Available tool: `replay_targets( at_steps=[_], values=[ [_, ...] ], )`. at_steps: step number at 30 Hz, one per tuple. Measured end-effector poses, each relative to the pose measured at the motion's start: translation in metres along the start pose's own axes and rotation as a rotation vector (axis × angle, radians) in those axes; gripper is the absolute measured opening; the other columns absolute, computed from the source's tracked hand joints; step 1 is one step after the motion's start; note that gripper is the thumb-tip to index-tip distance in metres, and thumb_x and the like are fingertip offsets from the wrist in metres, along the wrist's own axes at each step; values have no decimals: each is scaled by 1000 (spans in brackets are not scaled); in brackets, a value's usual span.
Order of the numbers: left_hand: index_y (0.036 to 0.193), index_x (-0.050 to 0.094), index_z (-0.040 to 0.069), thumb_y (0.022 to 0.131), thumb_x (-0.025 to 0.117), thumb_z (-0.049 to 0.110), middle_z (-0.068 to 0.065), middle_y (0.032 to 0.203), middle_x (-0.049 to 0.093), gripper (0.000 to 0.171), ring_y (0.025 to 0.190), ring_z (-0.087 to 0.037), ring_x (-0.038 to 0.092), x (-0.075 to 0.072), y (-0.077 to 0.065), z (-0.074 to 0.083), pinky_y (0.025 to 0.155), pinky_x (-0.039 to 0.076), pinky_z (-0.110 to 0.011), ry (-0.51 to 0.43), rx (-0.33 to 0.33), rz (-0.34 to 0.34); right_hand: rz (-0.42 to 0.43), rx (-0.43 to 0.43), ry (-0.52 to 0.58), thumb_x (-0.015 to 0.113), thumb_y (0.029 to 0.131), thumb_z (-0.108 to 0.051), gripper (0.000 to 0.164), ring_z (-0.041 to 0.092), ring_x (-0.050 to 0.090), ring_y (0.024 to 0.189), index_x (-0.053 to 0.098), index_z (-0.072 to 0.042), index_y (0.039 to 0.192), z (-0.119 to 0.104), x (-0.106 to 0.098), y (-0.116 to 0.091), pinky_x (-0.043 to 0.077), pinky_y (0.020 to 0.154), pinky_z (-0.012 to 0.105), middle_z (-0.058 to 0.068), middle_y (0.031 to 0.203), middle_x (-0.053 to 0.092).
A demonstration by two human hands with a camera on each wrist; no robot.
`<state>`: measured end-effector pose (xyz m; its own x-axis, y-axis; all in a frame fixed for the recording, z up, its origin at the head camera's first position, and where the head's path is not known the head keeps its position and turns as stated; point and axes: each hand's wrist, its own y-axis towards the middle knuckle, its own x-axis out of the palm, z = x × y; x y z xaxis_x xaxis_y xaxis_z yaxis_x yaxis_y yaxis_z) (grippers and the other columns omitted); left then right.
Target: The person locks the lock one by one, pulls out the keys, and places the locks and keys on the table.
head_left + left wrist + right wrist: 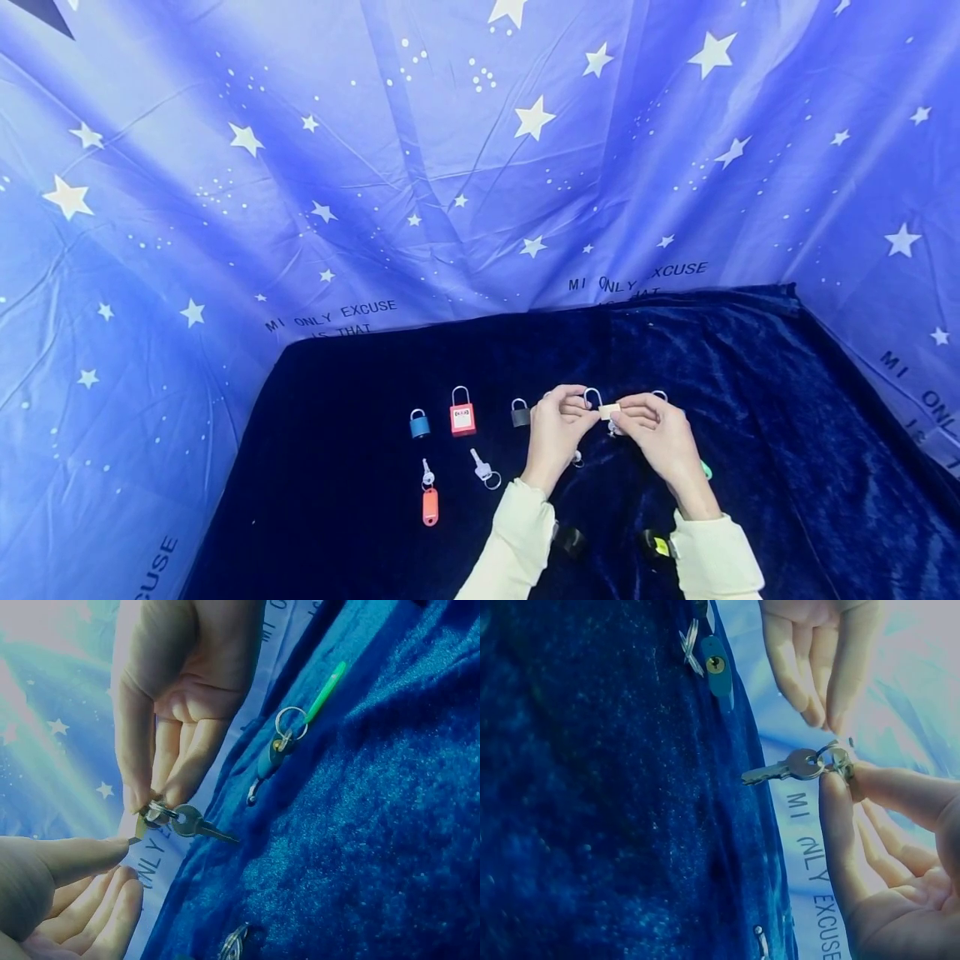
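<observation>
A small brass padlock [610,412] is held up between both hands above the dark blue cloth. Its silver shackle [592,395] rises on the left side, near the left fingers. My left hand [557,433] pinches the padlock's left end, thumb in front. From the other side my right hand [662,432] grips the lock body between thumb and forefinger. Keys on a small ring hang at the lock's underside; one key [196,823] points away from the fingers, and the same key [795,766] shows in the right wrist view. Fingers hide much of the lock body.
On the cloth [337,517] stand a blue padlock [419,425], a red padlock [462,418] and a dark grey padlock [520,414]. Keys with an orange tag [430,507] and ringed keys [482,467] lie in front. A green tag [326,691] hangs on a blue-headed key [270,756].
</observation>
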<state>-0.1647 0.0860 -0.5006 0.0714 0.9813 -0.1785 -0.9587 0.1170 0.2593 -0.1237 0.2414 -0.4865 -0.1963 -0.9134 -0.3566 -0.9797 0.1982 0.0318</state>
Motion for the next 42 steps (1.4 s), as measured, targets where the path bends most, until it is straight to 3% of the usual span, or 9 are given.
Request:
replay_targets(
  at_steps=[4,12,21,35,39,42],
  values=[
    [106,73,2,77,80,-3,-7,83,75,31,70,-5,69,3,-1,1,64,56,-14,11,10,0,20,5,-32,71,93,-19,32,-3,67,77,64,5,114,1,-1,-1,53,70,12,15,99,74],
    [107,76,4,80,79,2,-2,86,77,27,72,0,68,4,-1,4,68,53,-10,121,27,-18,47,-19,-62,72,92,-16,32,-5,66,74,64,6,114,7,-1,-3,52,67,11,18,99,74],
    [111,73,-3,81,78,0,-8,86,77,30,71,-3,71,0,1,6,65,55,-12,32,-3,-44,67,-78,-48,73,90,-10,24,-7,65,73,66,6,108,6,6,3,52,67,10,21,96,74],
    [103,75,1,79,82,6,-8,91,76,26,77,-9,72,-10,3,2,70,57,-16,-59,-12,-17,34,-123,9,71,92,-9,23,1,68,76,68,6,109,0,15,1,56,68,16,20,97,73],
    [107,74,1,83,79,7,-10,102,75,25,85,-11,73,-11,7,0,76,57,-17,-127,-40,-66,66,-163,-10,70,91,-6,21,-3,67,76,69,5,109,-1,11,0,55,69,13,21,96,73],
    [111,73,2,87,75,8,-11,103,75,25,87,-8,71,-13,9,-1,79,56,-17,-124,-41,-117,69,-189,-30,70,92,-8,21,-5,66,78,70,4,110,-1,10,-1,53,70,11,20,96,73]
  ],
)
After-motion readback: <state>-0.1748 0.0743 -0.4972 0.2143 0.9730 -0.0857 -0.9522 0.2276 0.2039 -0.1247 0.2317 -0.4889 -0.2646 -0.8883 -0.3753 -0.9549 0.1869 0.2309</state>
